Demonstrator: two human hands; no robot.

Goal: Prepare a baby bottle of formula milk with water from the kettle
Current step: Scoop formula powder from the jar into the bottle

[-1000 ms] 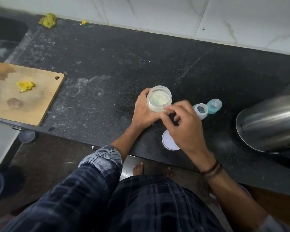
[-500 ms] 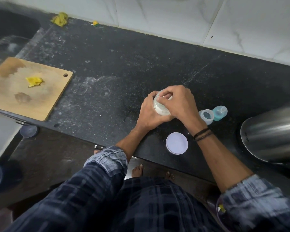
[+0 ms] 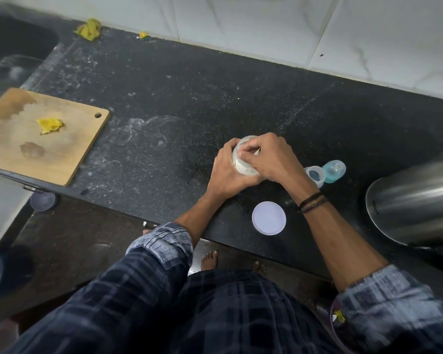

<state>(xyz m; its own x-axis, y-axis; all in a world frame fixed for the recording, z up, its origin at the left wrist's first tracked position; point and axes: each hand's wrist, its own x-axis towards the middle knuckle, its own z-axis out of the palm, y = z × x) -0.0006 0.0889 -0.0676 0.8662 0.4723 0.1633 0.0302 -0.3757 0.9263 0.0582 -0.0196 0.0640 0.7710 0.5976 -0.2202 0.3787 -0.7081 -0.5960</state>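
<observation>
On the dark surface (image 3: 164,103) the left hand (image 3: 224,175) grips a jar (image 3: 241,166) of white powder, while the right hand (image 3: 273,159) curls its fingers into the jar's mouth, its hold hidden.

Black speckled counter (image 3: 215,103), pale lid (image 3: 268,218), dark plaid sleeves (image 3: 149,272).

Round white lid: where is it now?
In the head view the round white lid lies flat by the front edge of the counter, right of centre, nearer the person than the jar and left of the kettle.
</observation>
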